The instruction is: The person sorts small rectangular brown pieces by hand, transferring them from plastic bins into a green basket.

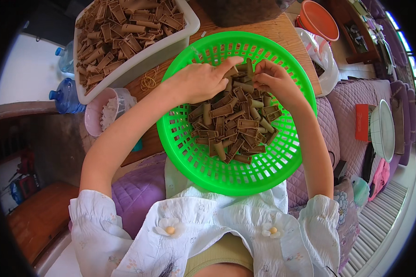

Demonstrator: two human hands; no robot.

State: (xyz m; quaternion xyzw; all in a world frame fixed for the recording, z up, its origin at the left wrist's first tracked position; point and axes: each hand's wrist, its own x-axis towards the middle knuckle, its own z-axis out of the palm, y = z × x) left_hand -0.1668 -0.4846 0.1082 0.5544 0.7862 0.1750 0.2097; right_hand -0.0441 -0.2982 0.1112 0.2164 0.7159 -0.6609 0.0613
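Observation:
A round green plastic basket (235, 188) with slotted sides rests at my lap, against the table edge. Many small brown trough-shaped plastic pieces (247, 123) lie heaped in it. Over the far part of the heap, my left hand (203, 82) has a brown piece (232, 72) between thumb and index finger. My right hand (273, 79) is close beside it on the right, fingers curled and pressed together. What those fingers hold, if anything, I cannot make out. Another brown piece (249, 67) stands upright between the two hands.
At the far left, a white bin (148, 64) is full of similar brown pieces. Near it are a pink bucket (95, 112), blue water jugs (70, 96) and yellow rubber bands (149, 82). A white plastic bag (329, 69) and orange basin (320, 21) are at the far right.

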